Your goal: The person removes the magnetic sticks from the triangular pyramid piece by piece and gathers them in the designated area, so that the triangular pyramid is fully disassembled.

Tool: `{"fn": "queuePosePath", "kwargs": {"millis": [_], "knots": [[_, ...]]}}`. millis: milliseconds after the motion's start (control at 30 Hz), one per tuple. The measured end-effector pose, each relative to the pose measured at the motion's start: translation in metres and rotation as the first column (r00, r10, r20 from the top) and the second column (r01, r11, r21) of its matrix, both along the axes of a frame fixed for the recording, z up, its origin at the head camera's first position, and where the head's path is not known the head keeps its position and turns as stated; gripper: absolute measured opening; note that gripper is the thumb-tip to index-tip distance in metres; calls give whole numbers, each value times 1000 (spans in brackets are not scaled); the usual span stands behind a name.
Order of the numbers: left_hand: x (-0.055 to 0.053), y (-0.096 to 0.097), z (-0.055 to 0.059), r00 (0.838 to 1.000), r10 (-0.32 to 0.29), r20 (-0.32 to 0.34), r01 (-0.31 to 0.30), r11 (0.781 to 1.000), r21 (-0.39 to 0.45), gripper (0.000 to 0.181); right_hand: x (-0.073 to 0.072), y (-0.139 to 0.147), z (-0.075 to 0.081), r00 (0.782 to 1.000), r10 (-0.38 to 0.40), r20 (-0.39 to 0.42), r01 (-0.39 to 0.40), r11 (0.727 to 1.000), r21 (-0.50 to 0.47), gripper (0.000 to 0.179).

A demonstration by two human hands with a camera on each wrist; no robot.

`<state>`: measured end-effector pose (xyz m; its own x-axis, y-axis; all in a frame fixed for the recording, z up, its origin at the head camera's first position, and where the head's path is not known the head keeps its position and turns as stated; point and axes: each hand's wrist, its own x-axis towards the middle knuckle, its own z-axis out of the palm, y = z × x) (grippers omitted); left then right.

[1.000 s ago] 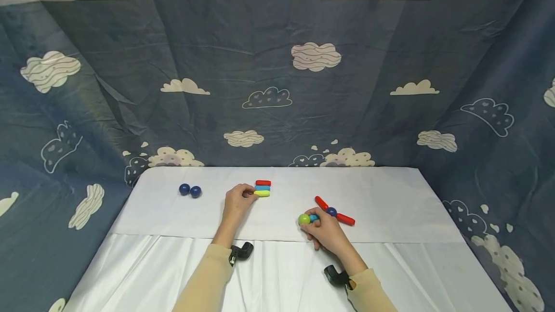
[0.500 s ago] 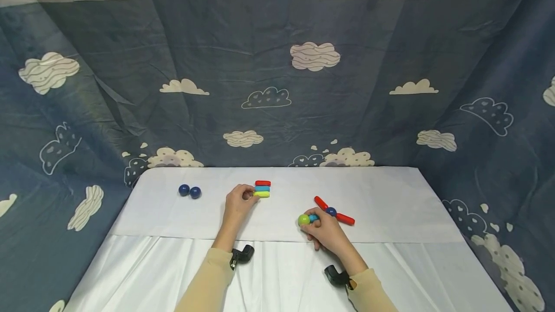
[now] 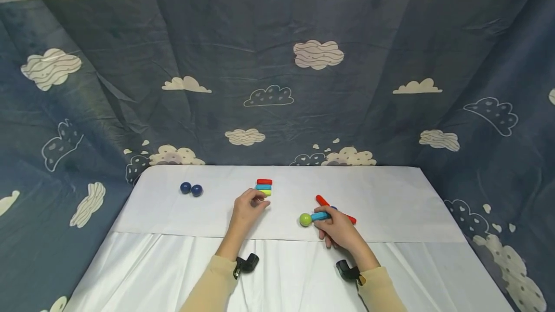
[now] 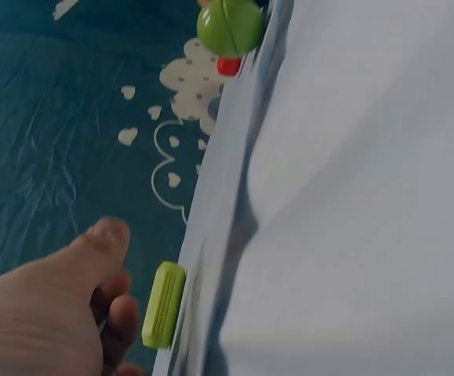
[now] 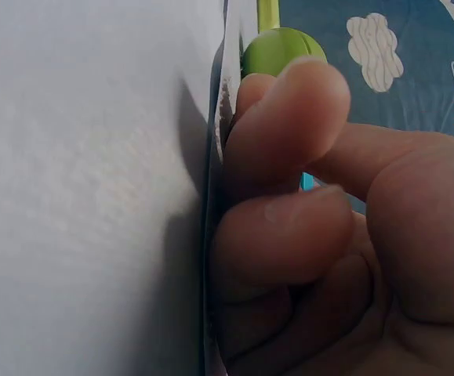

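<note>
In the head view my left hand (image 3: 248, 213) is just in front of a yellow-green stick (image 3: 266, 193), its fingers loosely bent and holding nothing. The left wrist view shows a gap between that hand (image 4: 62, 305) and the stick (image 4: 164, 305). My right hand (image 3: 342, 229) has thumb and fingers around a blue stick (image 3: 319, 216), whose left end meets a green ball (image 3: 305, 219). Behind this hand, red sticks (image 3: 322, 200) join a dark blue ball (image 3: 333, 208), mostly hidden. Curled fingers (image 5: 289, 125) cover most of the blue stick in the right wrist view.
A blue stick (image 3: 262, 187) and a red stick (image 3: 264, 182) lie in a row behind the yellow-green one. Two dark blue balls (image 3: 185, 188) rest at the back left of the white-covered table (image 3: 390, 191). A cloud-patterned curtain (image 3: 277, 124) hangs behind.
My left hand has let go of the yellow-green stick and drawn toward me and slightly right. My right hand has shifted right along the blue stick, showing more of it; the green ball stays put.
</note>
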<state>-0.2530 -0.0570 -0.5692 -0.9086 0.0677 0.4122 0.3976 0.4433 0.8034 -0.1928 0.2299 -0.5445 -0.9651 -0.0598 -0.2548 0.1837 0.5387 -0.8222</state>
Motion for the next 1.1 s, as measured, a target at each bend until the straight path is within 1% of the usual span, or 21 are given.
{"fn": "queuePosePath", "kwargs": {"millis": [67, 100, 167, 233, 300, 333, 400, 467, 633, 833, 967, 1100], "knots": [[5, 6, 0, 996, -75, 38, 76, 997, -13, 18, -1, 1, -1, 1000, 3, -13, -3, 1000, 12, 37], [9, 9, 0, 991, -116, 70, 117, 993, -24, 20, -1, 0, -1, 1000, 1, -16, -1, 1000, 19, 35], [15, 17, 1, 972, -197, 130, 205, 977, -51, 25, 0, -3, 0, 1000, -4, -25, 5, 999, 40, 30], [22, 26, 2, 951, -257, 174, 275, 957, -87, 30, 1, -7, -1, 999, -8, -34, 10, 998, 64, 28], [28, 34, 3, 932, -306, 196, 331, 937, -112, 35, 2, -12, -1, 999, -9, -44, 13, 997, 78, 26], [30, 38, 4, 927, -321, 196, 348, 929, -123, 37, 2, -15, -1, 999, -6, -48, 10, 997, 83, 25], [34, 43, 3, 923, -333, 193, 361, 922, -138, 38, 4, -20, -1, 998, 9, -58, -4, 996, 85, 25], [36, 46, 3, 921, -338, 195, 367, 920, -137, 39, 5, -25, -1, 998, 22, -60, -17, 997, 81, 25], [36, 48, 3, 924, -319, 210, 349, 928, -128, 33, 6, -31, 1, 998, 28, -61, -23, 997, 77, 26], [36, 47, 3, 922, -303, 242, 338, 934, -119, 30, 5, -30, -1, 998, 22, -64, -18, 998, 65, 26], [36, 47, 2, 922, -302, 243, 337, 934, -119, 29, 5, -29, -2, 997, 24, -71, -21, 999, 41, 27], [36, 46, 2, 917, -309, 254, 343, 933, -106, 28, 5, -28, -3, 997, 22, -67, -21, 999, 27, 26]]}}
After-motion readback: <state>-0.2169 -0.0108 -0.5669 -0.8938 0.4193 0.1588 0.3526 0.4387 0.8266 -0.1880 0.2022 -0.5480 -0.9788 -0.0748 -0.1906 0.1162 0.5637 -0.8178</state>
